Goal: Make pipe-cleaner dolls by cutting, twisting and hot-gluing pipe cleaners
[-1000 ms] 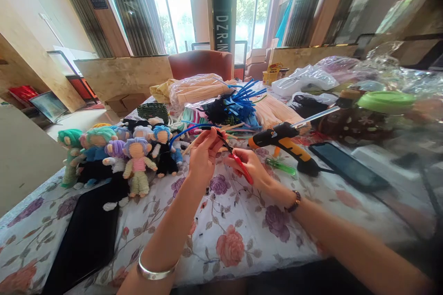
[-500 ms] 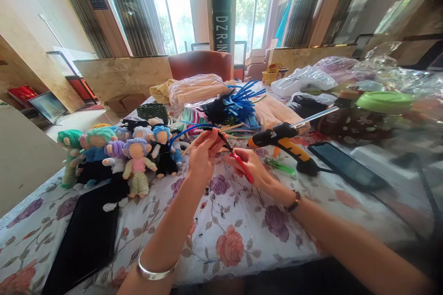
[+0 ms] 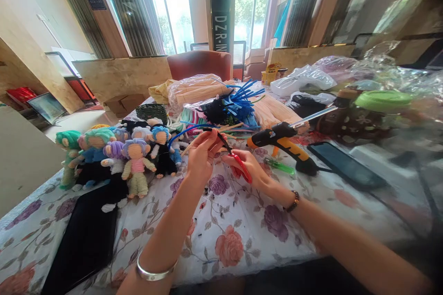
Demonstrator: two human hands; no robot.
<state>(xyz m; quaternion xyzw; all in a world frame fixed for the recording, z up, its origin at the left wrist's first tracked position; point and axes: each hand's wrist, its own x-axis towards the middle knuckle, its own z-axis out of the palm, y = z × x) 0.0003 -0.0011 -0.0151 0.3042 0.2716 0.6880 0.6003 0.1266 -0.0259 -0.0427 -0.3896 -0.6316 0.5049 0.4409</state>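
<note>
My left hand (image 3: 203,151) pinches a pipe cleaner, black near the fingertips, with a blue length (image 3: 183,132) curving off to the left toward the dolls. Red-handled scissors (image 3: 242,168) are in my right hand (image 3: 247,166), its fingers wrapped round the handles. The dark blades point up and left and meet my left fingertips; whether they touch the pipe cleaner is too small to tell. Both hands are raised over the flowered tablecloth (image 3: 242,212), close together. Small dark scraps lie on the cloth below them.
Yarn-haired dolls (image 3: 137,166) and a black tablet (image 3: 83,235) are at left. Pipe cleaner bundles (image 3: 242,101) lie behind my hands. At right are a glue gun (image 3: 284,140), green-handled tool (image 3: 279,166), phone (image 3: 346,165) and green-lidded container (image 3: 382,100).
The scissors in my right hand have shifted very slightly left and up. My left hand keeps its pinch almost unchanged, and the whole view has moved a little.
</note>
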